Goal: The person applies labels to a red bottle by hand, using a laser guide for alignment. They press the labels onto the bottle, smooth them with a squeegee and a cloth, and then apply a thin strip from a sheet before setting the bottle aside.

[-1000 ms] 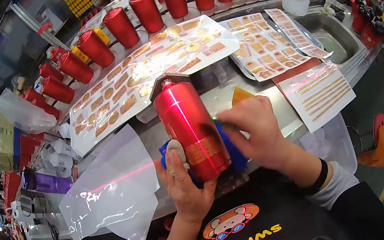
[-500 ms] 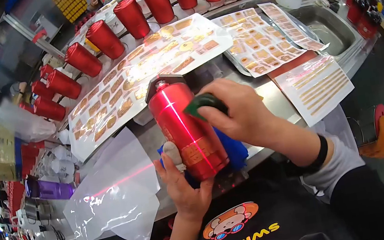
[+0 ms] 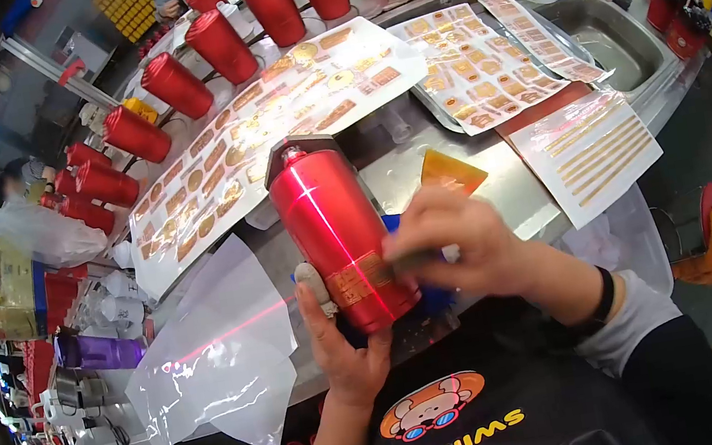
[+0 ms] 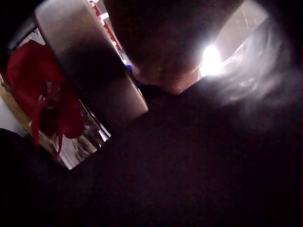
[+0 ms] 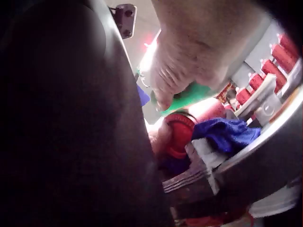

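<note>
A red bottle (image 3: 316, 205) lies tilted in front of me, its neck end in a black hexagonal holder (image 3: 270, 169). A gold decal (image 3: 359, 280) is on its lower body. My left hand (image 3: 344, 355) holds the base end, fingers along the left side and thumb at the bottom, beside a whitish rounded pad (image 3: 309, 278). My right hand (image 3: 472, 246), blurred, grips a green scraper (image 5: 187, 101) close to the decal's right edge. Blue cloth (image 5: 225, 135) lies by the bottle. My left hand's grip is mostly hidden in the left wrist view.
Sheets of gold decals (image 3: 224, 150) lie beyond the bottle, with a sheet of gold strips (image 3: 601, 151) at right. An orange piece (image 3: 451, 172) rests on the metal table. Clear film (image 3: 219, 356) spreads at left. Several red bottles (image 3: 221, 46) stand behind; a sink (image 3: 618, 50) is at far right.
My right hand rose with the scraper to the bottle's upper right side, then came back down beside the decal. The orange piece is uncovered again. The row of bottles behind has shifted.
</note>
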`<state>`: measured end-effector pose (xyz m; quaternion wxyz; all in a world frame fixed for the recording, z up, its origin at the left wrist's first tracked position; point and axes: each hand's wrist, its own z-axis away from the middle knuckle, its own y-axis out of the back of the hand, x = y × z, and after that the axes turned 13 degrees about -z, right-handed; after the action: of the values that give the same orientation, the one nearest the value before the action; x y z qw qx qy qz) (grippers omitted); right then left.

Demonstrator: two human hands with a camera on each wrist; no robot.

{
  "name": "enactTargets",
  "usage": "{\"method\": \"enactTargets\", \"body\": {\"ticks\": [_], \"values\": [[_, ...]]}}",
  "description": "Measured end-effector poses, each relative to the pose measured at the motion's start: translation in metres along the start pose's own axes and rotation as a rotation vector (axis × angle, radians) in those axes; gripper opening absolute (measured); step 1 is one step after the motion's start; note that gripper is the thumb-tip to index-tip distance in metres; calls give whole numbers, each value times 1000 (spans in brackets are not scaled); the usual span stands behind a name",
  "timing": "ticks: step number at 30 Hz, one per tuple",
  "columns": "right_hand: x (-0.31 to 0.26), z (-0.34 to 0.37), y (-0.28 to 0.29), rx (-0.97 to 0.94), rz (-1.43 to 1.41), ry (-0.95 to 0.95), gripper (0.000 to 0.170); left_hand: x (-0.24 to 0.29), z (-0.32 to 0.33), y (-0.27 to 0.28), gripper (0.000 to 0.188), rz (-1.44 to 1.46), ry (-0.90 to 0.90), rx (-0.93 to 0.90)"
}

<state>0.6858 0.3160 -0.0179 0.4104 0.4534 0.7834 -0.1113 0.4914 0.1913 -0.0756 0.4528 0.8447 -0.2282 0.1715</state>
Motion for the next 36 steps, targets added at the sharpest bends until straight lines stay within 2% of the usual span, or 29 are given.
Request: {"method": "enactTargets", "body": {"ticks": [1, 3, 4, 7, 8, 11, 15, 18, 19, 20, 21, 22, 23, 25, 27, 28, 29, 31, 33, 34, 36], "values": [[8, -2, -1, 132, 217, 76, 35, 0, 2, 2, 92, -49, -4, -6], [-6, 7, -7, -4, 114, 81, 34, 0, 3, 6, 88, -175, -46, 5], [-15, 11, -5, -46, -27, -16, 25, 0, 3, 9, 85, -247, -83, 17], [-11, 28, 0, 295, -353, -493, 20, 0, 3, 15, 73, -343, -266, 20], [-11, 29, -3, 395, -517, -580, 19, 0, 1, 18, 70, -358, -342, 13], [-7, 33, -7, 420, -552, -557, 18, 3, -17, 31, 59, -475, -545, -68], [-1, 34, -6, 404, -488, -527, 20, 9, -54, 38, 59, -498, -623, -154], [4, 24, -5, 314, -353, -502, 20, 10, -66, 35, 72, -477, -580, -147], [5, 19, -5, 264, -100, -273, 23, 11, -66, 34, 76, -469, -558, -143], [6, 14, -5, 210, 149, -41, 26, 11, -61, 35, 90, -469, -472, -151], [7, 9, -6, 153, 390, 197, 29, 7, -51, 31, 89, -418, -380, -88], [-6, 10, -10, 45, 349, 236, 35, 0, -38, 23, 89, -367, -292, -26], [-16, 13, -9, -98, 308, 221, 28, -4, -27, 19, 89, -313, -206, 37], [-26, 5, -5, -291, 13, 47, 24, -3, -19, 18, 93, -326, -144, 30], [-3, -6, -1, -184, -209, -223, 26, -1, -20, 24, 94, -401, -131, 43], [5, -14, 0, -31, -92, -334, 31, 3, -24, 31, 94, -474, -185, 12], [13, -18, -5, 215, 96, -165, 28, 5, -26, 34, 94, -476, -225, 36], [-5, -12, -2, 6, 491, 80, 25, 6, -28, 37, 94, -479, -299, 80], [-23, -5, -10, -154, 111, 72, 25, -1, -19, 27, 99, -433, -191, 36], [-29, -7, -6, -229, 35, 1, 30, -4, -15, 22, 101, -406, -137, 11], [-10, -10, -4, -3, 70, -90, 29, -8, -12, 19, 103, -411, -111, 13]]}}
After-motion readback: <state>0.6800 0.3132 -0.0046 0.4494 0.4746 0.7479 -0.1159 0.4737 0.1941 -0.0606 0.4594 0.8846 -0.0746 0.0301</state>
